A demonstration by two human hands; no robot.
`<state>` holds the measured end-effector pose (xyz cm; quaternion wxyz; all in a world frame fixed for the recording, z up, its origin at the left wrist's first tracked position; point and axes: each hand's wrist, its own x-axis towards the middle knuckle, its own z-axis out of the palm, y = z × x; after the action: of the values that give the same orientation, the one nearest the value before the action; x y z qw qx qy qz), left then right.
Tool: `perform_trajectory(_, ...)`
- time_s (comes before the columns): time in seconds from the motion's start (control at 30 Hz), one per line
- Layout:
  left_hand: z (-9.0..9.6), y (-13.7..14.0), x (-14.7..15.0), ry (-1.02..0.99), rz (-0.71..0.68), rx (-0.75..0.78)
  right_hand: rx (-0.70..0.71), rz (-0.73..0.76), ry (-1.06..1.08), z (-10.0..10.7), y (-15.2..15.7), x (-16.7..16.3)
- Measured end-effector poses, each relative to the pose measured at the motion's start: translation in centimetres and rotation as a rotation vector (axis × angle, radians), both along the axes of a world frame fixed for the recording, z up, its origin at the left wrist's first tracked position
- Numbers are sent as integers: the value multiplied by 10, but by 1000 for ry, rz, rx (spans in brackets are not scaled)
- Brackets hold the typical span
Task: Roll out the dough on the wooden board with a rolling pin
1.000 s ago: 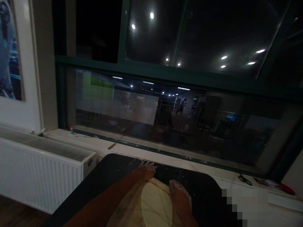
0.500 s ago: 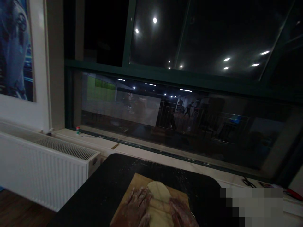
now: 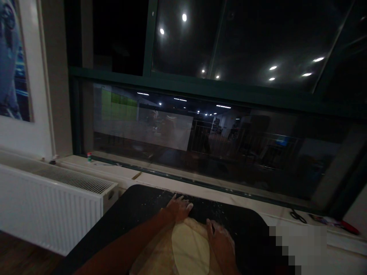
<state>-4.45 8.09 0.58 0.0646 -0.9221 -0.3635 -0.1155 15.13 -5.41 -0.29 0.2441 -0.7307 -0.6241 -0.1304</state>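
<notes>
A flat, pale oval of rolled dough (image 3: 190, 244) lies on a wooden board (image 3: 155, 250) on a black table. My left hand (image 3: 179, 208) reaches past the dough to the far end of the board. Its floury fingers are spread and open over the tabletop. Beside the dough's right edge is my right hand (image 3: 222, 240), also dusted with flour, its fingers loosely bent and a gap showing between them. Neither hand visibly holds anything. My left forearm crosses over the left side of the board.
Flour specks dot the black table (image 3: 137, 214). Behind it runs a white windowsill (image 3: 160, 182) with a small red-and-green container (image 3: 89, 156) on the left and scissors (image 3: 298, 216) on the right. A white radiator (image 3: 57, 206) stands left. A pixelated patch covers the lower right.
Both hands have left the dough's sides. The left hand has moved forward to the board's far end; the right has shifted slightly forward. More of the dough is uncovered.
</notes>
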Motion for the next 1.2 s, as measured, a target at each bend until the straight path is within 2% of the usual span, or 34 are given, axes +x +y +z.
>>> perform_trajectory(0.07, 3, 18, 12, 21, -30, -7, -22, -40, -27, 1, 3, 4)
perform_trajectory(0.17, -2, 32, 19, 29, -41, -22, -51, -39, -100, 1, 5, 9)
perform_trajectory(0.3, -17, 24, 7, -5, 31, -46, -105, 35, -267, -10, 1, 9)
perform_trajectory(0.4, -21, -4, -13, -40, 92, -44, -72, 124, -302, -29, -6, 10)
perform_trajectory(0.5, -21, -50, -37, -84, 98, -9, 4, 245, -227, -49, -14, 19)
perform_trajectory(0.63, -28, -109, -65, -177, -7, 154, 63, 413, -193, -64, -21, 34)
perform_trajectory(0.73, -27, -114, -66, -212, 0, 146, 84, 444, -175, -57, -17, 32)
perform_trajectory(0.8, -20, -97, -58, -201, 57, 77, 69, 368, -127, -44, -6, 25)
perform_trajectory(0.9, -7, -61, -42, -73, 147, -29, -36, 269, -72, -18, 26, 14)
perform_trajectory(1.0, -1, -40, -35, -32, 210, -43, -165, 191, -36, 6, 66, 9)
perform_trajectory(1.1, -2, -40, -35, -62, 304, -43, -238, 201, -43, 18, 99, 7)
perform_trajectory(1.2, -2, -49, -34, -96, 356, -67, -265, 264, -88, 17, 110, 7)
